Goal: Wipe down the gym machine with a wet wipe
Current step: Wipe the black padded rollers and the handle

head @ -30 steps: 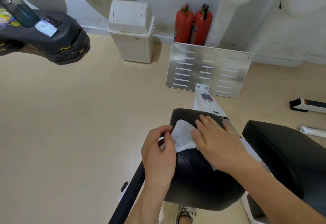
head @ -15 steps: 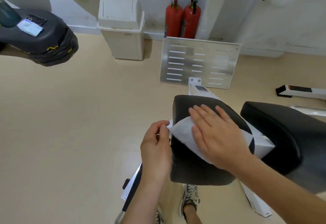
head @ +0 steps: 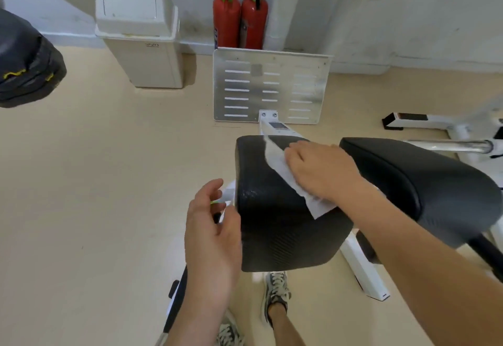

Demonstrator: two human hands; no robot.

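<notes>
Wipe (head: pixel 283 171) lies on black textured pad (head: pixel 272 223); beige floor (head: pixel 109 182), white bin (head: pixel 141 54) beyond.

The white wet wipe (head: pixel 277 164) lies on the black padded machine cushion (head: pixel 272 226), under the right hand (head: pixel 321 171), with the left hand (head: pixel 212 236) just left of it.

Bright, even indoor light; wide-angle view, slightly soft throughout.
The waste bin (head: pixel 141 54) casts a soft shadow toward 3 o'clock; faint glare on the metal plate (head: pixel 272 87), dull sheen on the black pad (head: pixel 422 190) (edges bow noticeably).

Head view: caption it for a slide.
Right hand presses white wet wipe onto black textured pad; left hand hovers beside it.
</notes>
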